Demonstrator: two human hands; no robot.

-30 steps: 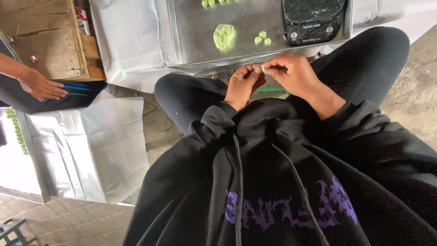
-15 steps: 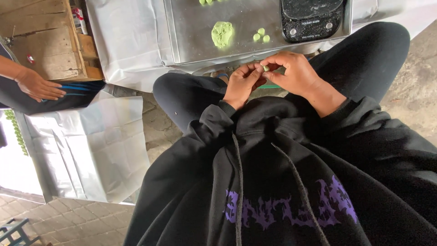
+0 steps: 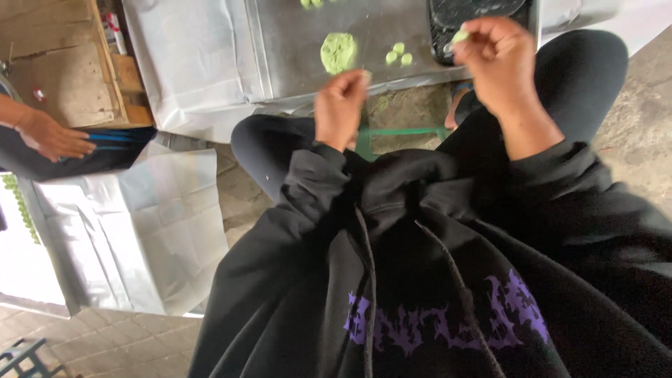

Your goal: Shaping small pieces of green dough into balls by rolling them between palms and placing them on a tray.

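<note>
My right hand [image 3: 493, 59] is raised over the black scale [image 3: 483, 14] and pinches a small pale-green dough piece [image 3: 460, 35] at its fingertips. My left hand [image 3: 341, 105] is lower, near the front edge of the metal tray [image 3: 280, 42], with fingers pinched together on a tiny pale bit of dough [image 3: 365, 73]. On the tray lie a flattened green dough lump [image 3: 338, 52] and three small green balls [image 3: 399, 54]. I sit in black clothes with my knees on either side of the tray's front.
Another person's hand [image 3: 52, 136] rests on a dark lap with blue sticks at the left. A wooden box [image 3: 63, 63] stands behind it. White paper sheets [image 3: 140, 231] cover the floor at the left and lie under the tray. A green frame [image 3: 399, 131] shows between my knees.
My hands were together at my lap working one dough piece. They have now parted: the right hand rose toward the scale with a piece, and the left moved up near the tray edge.
</note>
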